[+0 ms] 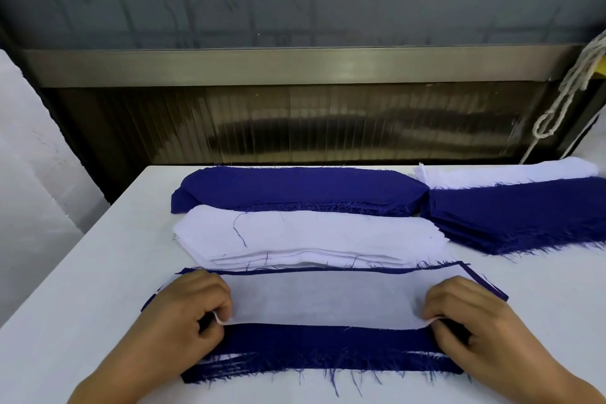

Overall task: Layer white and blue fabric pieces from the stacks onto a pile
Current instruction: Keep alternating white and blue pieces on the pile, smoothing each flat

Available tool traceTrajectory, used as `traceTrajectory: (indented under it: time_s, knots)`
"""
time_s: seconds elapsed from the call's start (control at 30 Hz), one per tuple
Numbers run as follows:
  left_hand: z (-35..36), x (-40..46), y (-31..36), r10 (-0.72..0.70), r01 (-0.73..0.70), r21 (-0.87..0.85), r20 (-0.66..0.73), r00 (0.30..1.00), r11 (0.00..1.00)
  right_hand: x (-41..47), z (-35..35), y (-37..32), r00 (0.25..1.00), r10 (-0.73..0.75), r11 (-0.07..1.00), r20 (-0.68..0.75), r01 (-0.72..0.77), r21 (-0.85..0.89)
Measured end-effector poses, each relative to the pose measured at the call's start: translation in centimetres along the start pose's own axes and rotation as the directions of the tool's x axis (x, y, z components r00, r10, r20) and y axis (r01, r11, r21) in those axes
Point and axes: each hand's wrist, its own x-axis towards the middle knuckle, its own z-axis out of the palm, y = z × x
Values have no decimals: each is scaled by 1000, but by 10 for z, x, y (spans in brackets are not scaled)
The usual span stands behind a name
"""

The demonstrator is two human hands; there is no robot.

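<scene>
**Both hands pinch a white piece over the blue-and-white pile**

At the bottom centre of the frame, a person's left hand and right hand each pinch the near edge of a white fabric piece between thumb and curled fingers, one hand at each end. The piece lies spread across the pile, whose frayed blue layers show along the near edge and as a thin blue border at the far and right sides. Just beyond the pile, in the middle of the frame, sits a white stack with a loose dark thread on top; behind it, touching or nearly so, lies a blue stack. At the right edge a second blue stack rests with more white pieces behind it. All lie on a white table. A knotted white cord hangs at the upper right, in front of a dark ribbed panel.
</scene>
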Motion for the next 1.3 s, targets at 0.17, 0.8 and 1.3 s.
traceTrajectory:
  time_s: [0.17, 0.8, 1.3]
  knots:
    - [1, -3, 0, 28, -26, 88, -18, 999, 996, 0, -1, -1, 1000, 12, 1000, 2, -12, -3]
    - [0, -1, 5, -82, 85, -39, 70, 994, 996, 11, -3, -7, 998, 10, 1000, 66, -12, 19]
    - [4, 42, -27, -364, 372, 289, -81, 928, 882, 50, -12, 17, 882, 433, 876, 186, -363, -318]
